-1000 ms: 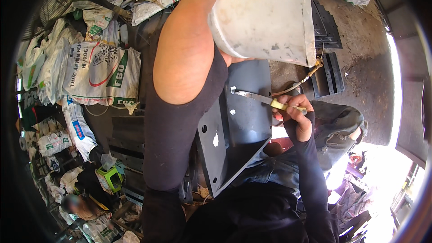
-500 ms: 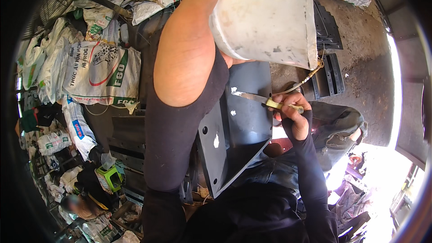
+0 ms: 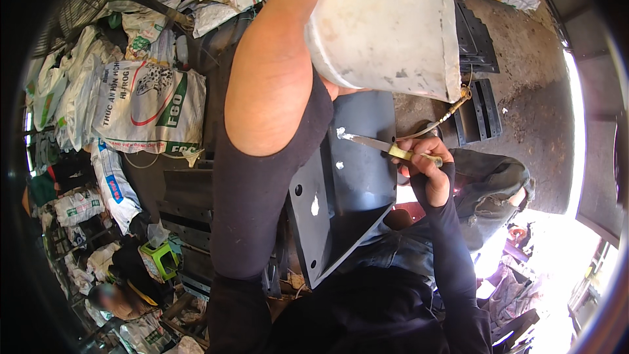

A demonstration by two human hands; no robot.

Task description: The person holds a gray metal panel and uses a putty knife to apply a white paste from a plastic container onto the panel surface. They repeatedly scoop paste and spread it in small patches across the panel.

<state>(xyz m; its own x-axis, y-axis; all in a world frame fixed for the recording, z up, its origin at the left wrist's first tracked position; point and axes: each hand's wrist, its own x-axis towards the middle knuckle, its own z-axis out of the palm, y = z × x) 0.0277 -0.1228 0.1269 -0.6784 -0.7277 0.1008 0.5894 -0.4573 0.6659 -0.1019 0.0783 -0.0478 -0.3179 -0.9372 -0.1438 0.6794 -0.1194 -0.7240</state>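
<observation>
My left hand (image 3: pixel 268 92) is large and close at the upper left, its dark sleeve reaching the thumb base. It grips a whitish, stained plastic tub (image 3: pixel 386 26), with part of the thumb showing under its lower edge. My right hand (image 3: pixel 426 157) is closed round the yellow handle of a putty knife (image 3: pixel 373 143). The narrow blade points left, its tip at a white putty dab (image 3: pixel 341 132) on a black metal bracket (image 3: pixel 357 177). A second dab sits just below, and a white smear marks the bracket's holed end plate.
Black metal parts (image 3: pixel 478 111) lie on the floor at right; more dark plates (image 3: pixel 187 223) are stacked at left. White printed sacks (image 3: pixel 154 108) pile up on the left. A green stool (image 3: pixel 159 259) and another person (image 3: pixel 121 301) are at lower left. A thin hose (image 3: pixel 452 110) runs behind my right hand.
The white putty at the blade tip looks slightly bulkier. Both hands, the tub and the bracket stay almost where they were.
</observation>
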